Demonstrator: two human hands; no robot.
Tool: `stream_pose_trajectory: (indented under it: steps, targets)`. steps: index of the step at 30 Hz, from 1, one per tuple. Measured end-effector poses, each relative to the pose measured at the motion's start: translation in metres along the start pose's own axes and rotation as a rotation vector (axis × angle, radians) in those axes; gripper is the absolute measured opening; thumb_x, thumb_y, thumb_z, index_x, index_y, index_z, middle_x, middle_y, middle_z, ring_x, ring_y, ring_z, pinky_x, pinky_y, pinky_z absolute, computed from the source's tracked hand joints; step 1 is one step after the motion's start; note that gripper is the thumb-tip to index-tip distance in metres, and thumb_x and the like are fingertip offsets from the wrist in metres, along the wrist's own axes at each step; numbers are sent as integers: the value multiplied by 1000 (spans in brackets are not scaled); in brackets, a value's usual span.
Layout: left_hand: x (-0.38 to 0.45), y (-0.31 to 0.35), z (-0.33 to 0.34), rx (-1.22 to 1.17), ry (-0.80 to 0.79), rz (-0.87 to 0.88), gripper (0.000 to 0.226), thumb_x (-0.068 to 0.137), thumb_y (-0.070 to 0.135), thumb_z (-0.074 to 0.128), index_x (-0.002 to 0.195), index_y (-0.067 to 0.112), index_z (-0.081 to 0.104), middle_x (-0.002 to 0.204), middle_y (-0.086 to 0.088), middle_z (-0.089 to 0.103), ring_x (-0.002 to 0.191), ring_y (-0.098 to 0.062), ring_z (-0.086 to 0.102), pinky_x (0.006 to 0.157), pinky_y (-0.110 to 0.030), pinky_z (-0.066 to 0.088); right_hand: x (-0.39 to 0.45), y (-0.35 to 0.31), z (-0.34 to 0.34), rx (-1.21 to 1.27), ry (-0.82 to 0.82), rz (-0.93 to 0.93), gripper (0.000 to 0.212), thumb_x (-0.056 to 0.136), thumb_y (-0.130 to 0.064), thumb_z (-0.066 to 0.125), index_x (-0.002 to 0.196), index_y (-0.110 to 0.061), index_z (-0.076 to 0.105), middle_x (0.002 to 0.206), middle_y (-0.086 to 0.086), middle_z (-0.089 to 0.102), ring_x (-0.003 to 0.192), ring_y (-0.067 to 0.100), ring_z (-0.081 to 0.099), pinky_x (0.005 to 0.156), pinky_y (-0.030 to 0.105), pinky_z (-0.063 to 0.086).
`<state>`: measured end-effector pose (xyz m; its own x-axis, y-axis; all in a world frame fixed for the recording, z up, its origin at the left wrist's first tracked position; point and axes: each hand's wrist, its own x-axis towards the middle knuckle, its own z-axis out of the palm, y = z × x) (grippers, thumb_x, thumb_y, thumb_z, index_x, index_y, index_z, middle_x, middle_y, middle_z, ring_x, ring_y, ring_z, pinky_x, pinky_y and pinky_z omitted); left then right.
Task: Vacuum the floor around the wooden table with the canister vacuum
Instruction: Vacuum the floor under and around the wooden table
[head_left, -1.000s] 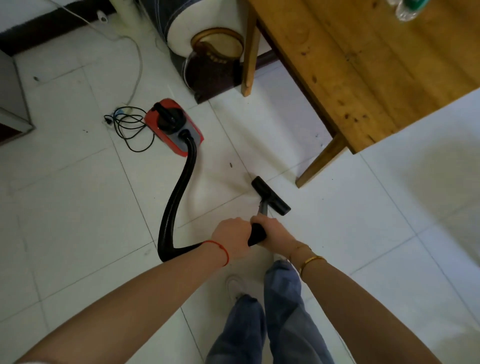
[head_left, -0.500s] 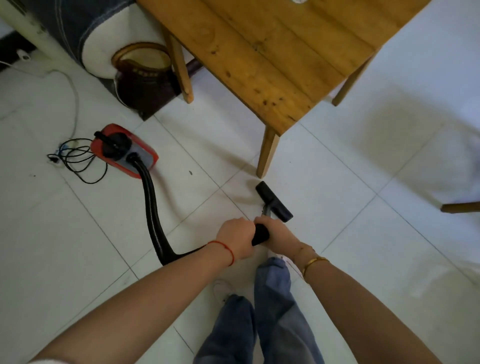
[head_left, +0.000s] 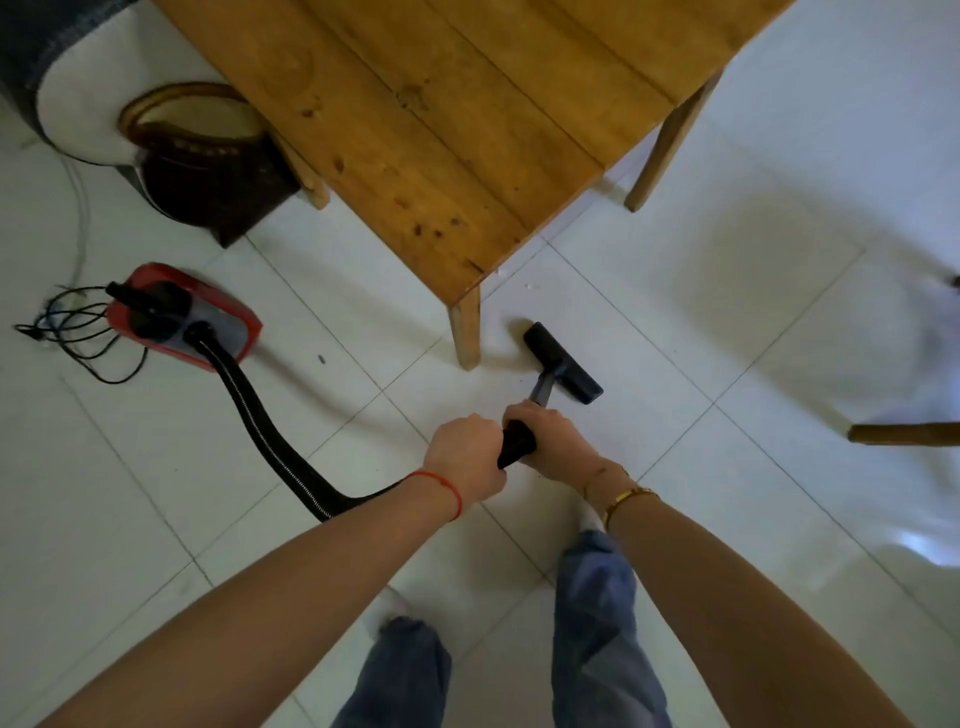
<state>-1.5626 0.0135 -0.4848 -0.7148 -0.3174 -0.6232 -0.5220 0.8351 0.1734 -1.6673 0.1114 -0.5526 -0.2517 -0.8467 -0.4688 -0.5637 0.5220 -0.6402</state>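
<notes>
Both arms reach forward and down, nearly straight, as a person works a canister vacuum across a white tiled floor (head_left: 779, 467). The left hand (head_left: 467, 454) and right hand (head_left: 553, 441) sit side by side, fingers curled tight around the black wand handle (head_left: 514, 441), the left nearer the body. One red string circles the left wrist; gold bracelets ring the right.

The single black floor nozzle (head_left: 563, 362) lies flat on the tile just beside the nearest leg (head_left: 466, 332) of the wooden counter (head_left: 441, 119), apart from it. Three counter legs are visible. One red canister (head_left: 184, 317) sits on the floor to the left, well apart from the nozzle, joined to the handle by one black ribbed hose (head_left: 260, 426). A tangle of black cord (head_left: 72, 327) lies beside the canister.
</notes>
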Motion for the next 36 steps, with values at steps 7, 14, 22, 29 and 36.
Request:
stream_pose_trajectory:
  steps: [7, 14, 22, 29, 36]
  targets:
    - [96, 77, -49, -85, 38, -74, 14, 80, 21, 59, 93, 15, 59, 80, -1, 59, 64, -17, 52, 57, -25, 41, 38, 86, -105, -66, -42, -13, 16, 82, -15, 66, 92, -21, 55, 94, -1, 57, 81, 17, 50, 82, 28, 43]
    - [175, 139, -98, -169, 68, -113, 10, 80, 16, 58, 80, 18, 49, 70, 2, 48, 65, -18, 54, 57, -26, 40, 70, 148, -197, -129, -66, -29, 15, 82, -14, 66, 93, -19, 57, 94, 1, 60, 82, 19, 54, 84, 29, 43]
    - [176, 153, -98, -192, 46, -167, 18, 83, 22, 60, 98, 14, 60, 85, -3, 61, 70, -18, 57, 59, -25, 42, 66, 154, -208, -145, -93, -87, 16, 84, -15, 66, 97, -15, 58, 98, 3, 61, 83, 16, 52, 85, 26, 42]
    - [118, 123, -67, -205, 44, -227, 15, 80, 22, 59, 93, 15, 59, 88, -4, 64, 78, -23, 64, 58, -25, 41, 48, 117, -155, -108, -129, -162, 14, 81, -8, 65, 95, -8, 60, 95, 9, 62, 86, 22, 54, 74, 27, 40]
    - [35, 101, -22, -223, 27, -286, 17, 80, 21, 56, 94, 12, 60, 89, -6, 64, 78, -23, 63, 57, -26, 40, 8, 75, -88, -66, -182, -267, 13, 78, -3, 66, 90, -4, 60, 89, 12, 62, 81, 22, 53, 70, 26, 36]
